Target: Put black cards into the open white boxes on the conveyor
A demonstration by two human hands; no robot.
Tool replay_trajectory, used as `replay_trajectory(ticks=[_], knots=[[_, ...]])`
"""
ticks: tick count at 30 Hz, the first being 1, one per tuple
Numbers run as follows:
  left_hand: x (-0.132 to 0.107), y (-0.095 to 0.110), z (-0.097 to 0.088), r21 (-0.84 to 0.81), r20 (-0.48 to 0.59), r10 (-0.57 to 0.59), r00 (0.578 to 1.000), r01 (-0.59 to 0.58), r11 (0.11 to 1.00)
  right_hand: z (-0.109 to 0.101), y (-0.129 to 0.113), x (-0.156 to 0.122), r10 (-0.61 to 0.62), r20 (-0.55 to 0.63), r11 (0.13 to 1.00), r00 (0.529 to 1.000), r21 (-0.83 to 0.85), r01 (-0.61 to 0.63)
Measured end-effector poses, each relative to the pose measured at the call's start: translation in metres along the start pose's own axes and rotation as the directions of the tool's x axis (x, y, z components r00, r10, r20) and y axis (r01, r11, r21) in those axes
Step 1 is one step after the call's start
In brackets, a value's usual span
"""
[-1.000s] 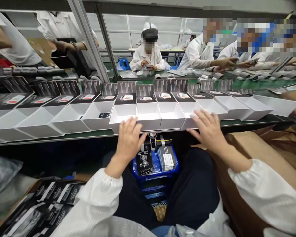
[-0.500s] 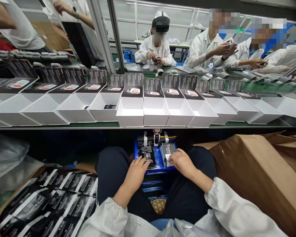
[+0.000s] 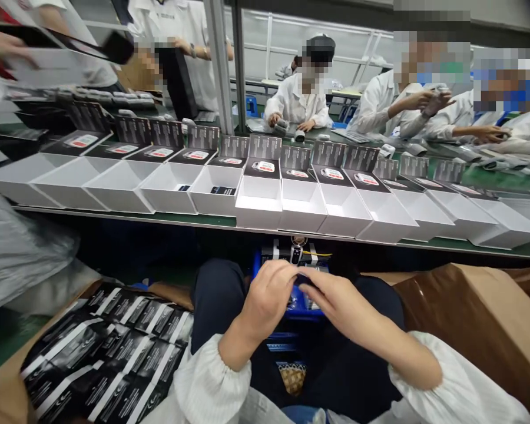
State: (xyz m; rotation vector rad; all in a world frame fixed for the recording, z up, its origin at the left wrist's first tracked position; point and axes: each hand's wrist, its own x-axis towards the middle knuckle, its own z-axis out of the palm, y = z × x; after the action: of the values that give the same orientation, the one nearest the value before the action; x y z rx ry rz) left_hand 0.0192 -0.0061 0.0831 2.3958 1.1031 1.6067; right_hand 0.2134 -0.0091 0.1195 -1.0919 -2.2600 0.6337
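Observation:
My left hand [image 3: 271,294] and my right hand [image 3: 335,297] meet above the blue crate [image 3: 320,312] between my knees. Their fingers are bent and closed around a dark flat piece [image 3: 308,281], mostly covered by the fingers. Behind the hands, black packs with white bands [image 3: 274,252] lie at the crate's far side, beside a small white device with a round top [image 3: 296,254]. The rest of the crate's contents is largely hidden by my hands.
A row of open white boxes [image 3: 258,203] with black lids lines the bench edge; two hold dark printed pieces [image 3: 223,191]. On my left, a carton holds banded black packs [image 3: 136,347]. A brown carton [image 3: 463,330] stands on my right. Co-workers [image 3: 301,106] are across the bench.
Both hands have lifted from the two stacks in the crate and come together, now with a dark flat piece between them. The view has swung left. At far left, a person's arm moves a box.

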Motion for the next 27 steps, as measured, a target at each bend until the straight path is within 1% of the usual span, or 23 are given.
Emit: replay_trajectory(ticks=[1, 2, 3, 4, 5, 6, 7, 8, 9, 10, 11, 13, 14, 15, 16, 17, 18, 19, 20, 21, 23, 26, 27], knots=[[0.007, 0.000, -0.005, 0.019, -0.110, -0.027, 0.994, 0.030, 0.999, -0.003, -0.009, 0.013, -0.095, -0.060, 0.993, 0.994, -0.076, 0.090], [0.012, -0.001, -0.010, 0.026, -0.208, -0.070, 0.976, 0.077, 0.997, -0.007, -0.015, 0.030, -0.180, -0.136, 0.974, 0.974, -0.166, 0.156], [0.013, -0.006, -0.013, 0.019, -0.279, -0.128, 0.952, 0.139, 0.990, -0.009, -0.017, 0.051, -0.246, -0.206, 0.947, 0.947, -0.258, 0.190], [0.010, -0.012, -0.015, 0.007, -0.304, -0.196, 0.932, 0.208, 0.978, -0.012, -0.016, 0.074, -0.291, -0.251, 0.918, 0.923, -0.343, 0.196], [0.004, -0.019, -0.014, 0.003, -0.275, -0.264, 0.924, 0.276, 0.961, -0.014, -0.014, 0.099, -0.313, -0.256, 0.890, 0.915, -0.415, 0.188], [-0.005, -0.027, -0.012, 0.018, -0.194, -0.324, 0.926, 0.334, 0.942, -0.015, -0.011, 0.122, -0.316, -0.228, 0.863, 0.921, -0.471, 0.179], [-0.017, -0.034, -0.007, 0.056, -0.070, -0.368, 0.927, 0.372, 0.926, -0.014, -0.007, 0.141, -0.306, -0.176, 0.839, 0.936, -0.514, 0.178], [-0.031, -0.041, -0.001, 0.113, 0.082, -0.397, 0.914, 0.387, 0.915, -0.013, -0.004, 0.154, -0.296, -0.124, 0.819, 0.947, -0.544, 0.185], [-0.045, -0.046, 0.006, 0.175, 0.242, -0.417, 0.876, 0.384, 0.907, -0.011, 0.000, 0.160, -0.301, -0.088, 0.803, 0.950, -0.561, 0.203], [-0.058, -0.049, 0.013, 0.237, 0.386, -0.436, 0.813, 0.370, 0.898, -0.008, 0.005, 0.157, -0.325, -0.082, 0.795, 0.942, -0.563, 0.225], [-0.070, -0.051, 0.020, 0.294, 0.505, -0.459, 0.731, 0.354, 0.888, -0.004, 0.011, 0.146, -0.356, -0.101, 0.797, 0.929, -0.551, 0.245], [-0.087, -0.052, 0.031, 0.389, 0.671, -0.494, 0.553, 0.305, 0.869, 0.007, 0.030, 0.105, -0.391, -0.120, 0.814, 0.913, -0.508, 0.282], [-0.092, -0.051, 0.036, 0.416, 0.725, -0.497, 0.478, 0.271, 0.868, 0.013, 0.043, 0.078, -0.366, -0.093, 0.823, 0.926, -0.496, 0.276], [-0.095, -0.051, 0.039, 0.427, 0.762, -0.488, 0.426, 0.235, 0.873, 0.019, 0.059, 0.049, -0.306, -0.048, 0.826, 0.951, -0.510, 0.240], [-0.095, -0.051, 0.041, 0.428, 0.785, -0.473, 0.400, 0.202, 0.881, 0.025, 0.074, 0.022, -0.219, 0.001, 0.815, 0.976, -0.549, 0.184], [-0.095, -0.051, 0.042, 0.424, 0.797, -0.459, 0.394, 0.176, 0.888, 0.032, 0.090, -0.004, -0.116, 0.040, 0.790, 0.992, -0.601, 0.117], [-0.094, -0.052, 0.043, 0.419, 0.799, -0.447, 0.402, 0.160, 0.894, 0.039, 0.103, -0.026, -0.025, 0.073, 0.764, 0.997, -0.642, 0.066], [-0.093, -0.054, 0.044, 0.414, 0.794, -0.438, 0.421, 0.154, 0.897, 0.045, 0.115, -0.044, 0.044, 0.101, 0.744, 0.994, -0.667, 0.035], [-0.092, -0.056, 0.044, 0.406, 0.787, -0.429, 0.443, 0.151, 0.901, 0.050, 0.123, -0.058, 0.083, 0.127, 0.741, 0.988, -0.671, 0.024], [-0.092, -0.057, 0.044, 0.398, 0.780, -0.419, 0.465, 0.148, 0.905, 0.055, 0.129, -0.066, 0.093, 0.151, 0.754, 0.984, -0.656, 0.029], [-0.092, -0.059, 0.044, 0.379, 0.761, -0.395, 0.514, 0.141, 0.915, 0.060, 0.134, -0.071, 0.082, 0.167, 0.792, 0.983, -0.610, 0.038], [-0.091, -0.057, 0.041, 0.356, 0.732, -0.359, 0.579, 0.124, 0.926, 0.060, 0.132, -0.063, 0.100, 0.126, 0.812, 0.987, -0.583, -0.007], [-0.090, -0.055, 0.040, 0.349, 0.715, -0.347, 0.606, 0.121, 0.929, 0.057, 0.130, -0.060, 0.117, 0.110, 0.814, 0.987, -0.580, -0.031]])
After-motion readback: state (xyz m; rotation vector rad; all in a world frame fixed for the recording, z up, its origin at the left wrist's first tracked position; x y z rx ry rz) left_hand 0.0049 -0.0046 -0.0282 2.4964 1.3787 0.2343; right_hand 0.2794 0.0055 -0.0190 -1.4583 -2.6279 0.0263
